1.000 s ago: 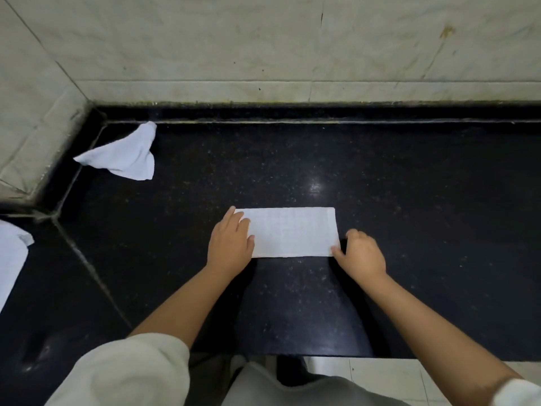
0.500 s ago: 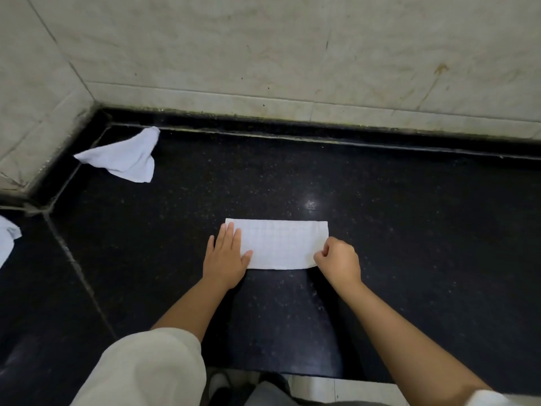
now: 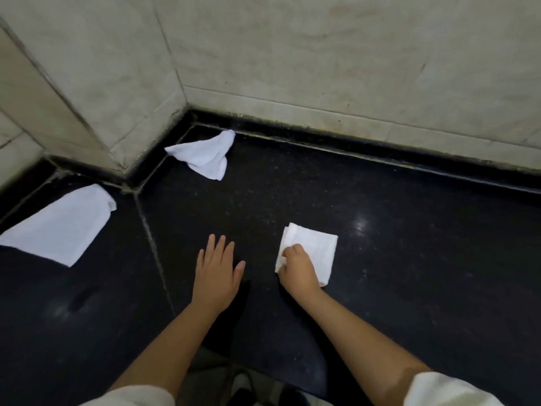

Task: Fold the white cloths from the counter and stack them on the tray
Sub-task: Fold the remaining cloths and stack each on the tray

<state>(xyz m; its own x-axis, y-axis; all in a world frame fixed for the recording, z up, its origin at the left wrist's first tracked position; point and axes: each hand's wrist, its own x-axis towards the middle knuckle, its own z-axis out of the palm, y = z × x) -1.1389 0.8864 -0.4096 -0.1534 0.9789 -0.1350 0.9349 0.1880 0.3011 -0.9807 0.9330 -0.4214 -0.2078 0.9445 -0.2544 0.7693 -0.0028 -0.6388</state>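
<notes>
A small folded white cloth (image 3: 317,247) lies as a near-square on the black counter (image 3: 409,259). My right hand (image 3: 297,266) rests on its left near corner with the fingers curled, pinching its edge. My left hand (image 3: 218,269) lies flat on the bare counter to the left of the cloth, fingers spread, holding nothing. A crumpled white cloth (image 3: 205,155) lies at the back by the wall corner. Another white cloth (image 3: 61,225) is spread flat at the far left. No tray is in view.
Pale tiled walls (image 3: 322,54) close off the back and left of the counter, with a jutting corner (image 3: 123,168) at the left. A grout seam (image 3: 152,238) runs across the counter. The counter's front edge lies near my body.
The long folded strip is now folded in half into a small square. My left hand has come off the cloth onto the bare counter. The view has swung left, showing more of the left cloth.
</notes>
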